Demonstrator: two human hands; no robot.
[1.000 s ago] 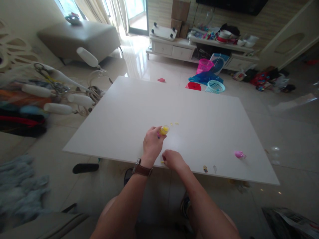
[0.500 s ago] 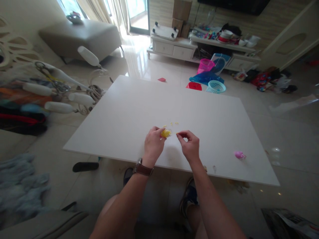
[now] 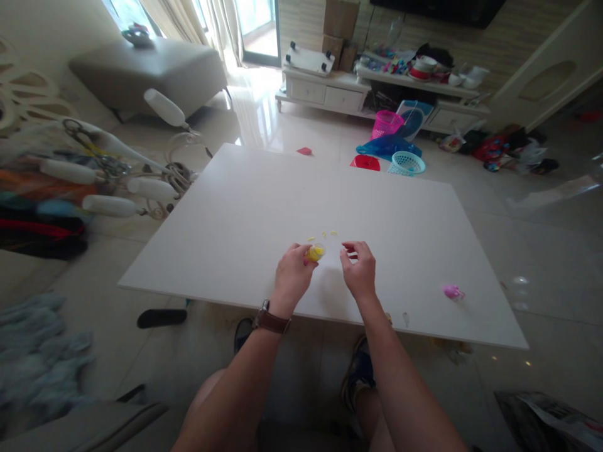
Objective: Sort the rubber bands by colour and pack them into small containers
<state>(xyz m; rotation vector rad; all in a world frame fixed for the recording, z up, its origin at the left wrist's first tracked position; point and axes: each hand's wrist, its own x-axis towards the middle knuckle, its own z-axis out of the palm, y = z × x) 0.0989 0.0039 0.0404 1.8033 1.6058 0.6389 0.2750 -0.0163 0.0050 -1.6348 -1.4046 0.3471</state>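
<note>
My left hand [image 3: 293, 271] is wrapped round a small clear jar [image 3: 321, 250] with yellow bits [image 3: 315, 253] inside. The jar is tilted, its mouth towards the upper right; part of it is hidden by my fingers. Just right of the jar, my right hand [image 3: 358, 267] hovers with thumb and fingers parted, and I see nothing between them. Beyond the jar, a few small yellow pieces [image 3: 333, 233] lie on the white table [image 3: 264, 194]. A pink-purple toy-like object [image 3: 453, 292] sits farther right on the tabletop.
A small clear item [image 3: 406, 319] lies by the table's near edge. Past the far edge, a pale blue basket [image 3: 407, 163], a red item [image 3: 365, 163] and a pink basket [image 3: 387, 124] stand on the floor. A lamp with white shades [image 3: 164, 108] is at the left.
The fingers of my right hand have parted from a pinch on a small yellow piece, and the hand is slightly farther from the jar. The jar's mouth has turned upward a little.
</note>
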